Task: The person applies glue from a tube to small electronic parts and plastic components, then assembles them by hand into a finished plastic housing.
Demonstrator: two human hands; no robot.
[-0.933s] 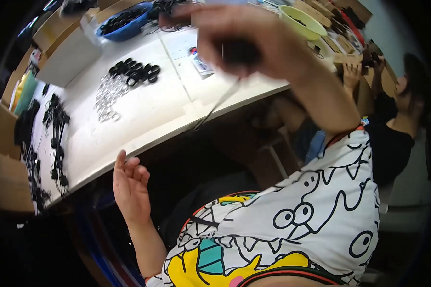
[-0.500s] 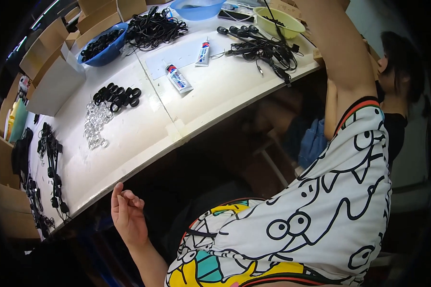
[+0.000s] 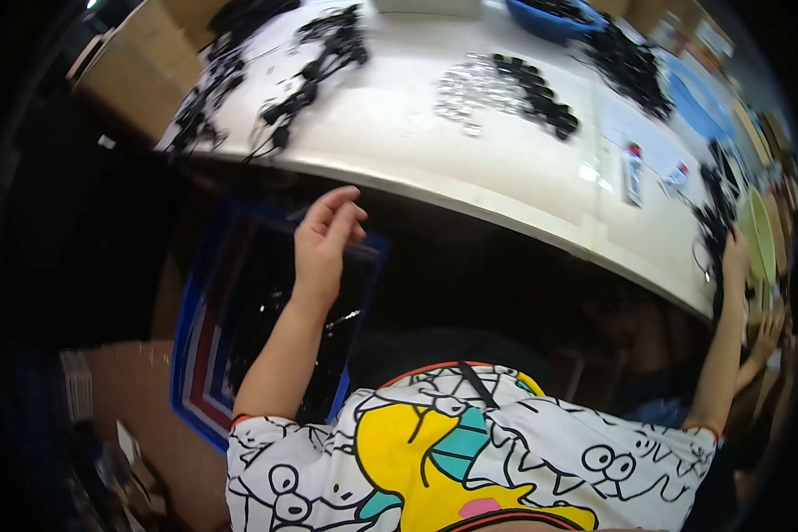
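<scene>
Bin, blue plastic (image 3: 206, 293): rectangular, open-topped, under the table edge at seven o'clock; dark glossy contents, not identifiable; the empty left hand (image 3: 322, 244) hovers over its far rim.
Cables, black (image 3: 716, 232): tangled bundle on the tabletop edge at three o'clock, under the right hand (image 3: 734, 257).

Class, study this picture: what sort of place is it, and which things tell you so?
Probably a small assembly or packing workshop. A long white workbench carries bundles of black cables and a heap of small clear parts, with a blue crate underneath.
</scene>
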